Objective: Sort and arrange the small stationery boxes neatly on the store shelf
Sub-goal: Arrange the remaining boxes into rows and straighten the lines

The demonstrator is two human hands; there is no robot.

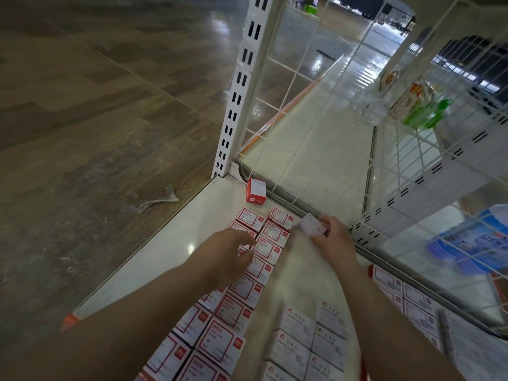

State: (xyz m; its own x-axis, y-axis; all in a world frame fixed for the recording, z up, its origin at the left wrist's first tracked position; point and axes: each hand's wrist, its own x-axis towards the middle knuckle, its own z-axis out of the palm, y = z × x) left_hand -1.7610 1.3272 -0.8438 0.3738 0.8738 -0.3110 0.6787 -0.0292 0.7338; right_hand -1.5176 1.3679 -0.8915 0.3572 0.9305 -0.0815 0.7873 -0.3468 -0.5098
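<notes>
Forearms low in frame; our left hand [228,251] hovers relaxed over red boxes [248,273], right hand [334,239] pinches small box [312,225] mid-frame. Light, stiff cardboard, we judge; pinch sides.

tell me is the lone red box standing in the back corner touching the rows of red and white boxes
Apart. The head view shows bare white shelf between the lone red box and the nearest box in the rows of red and white boxes.
</notes>
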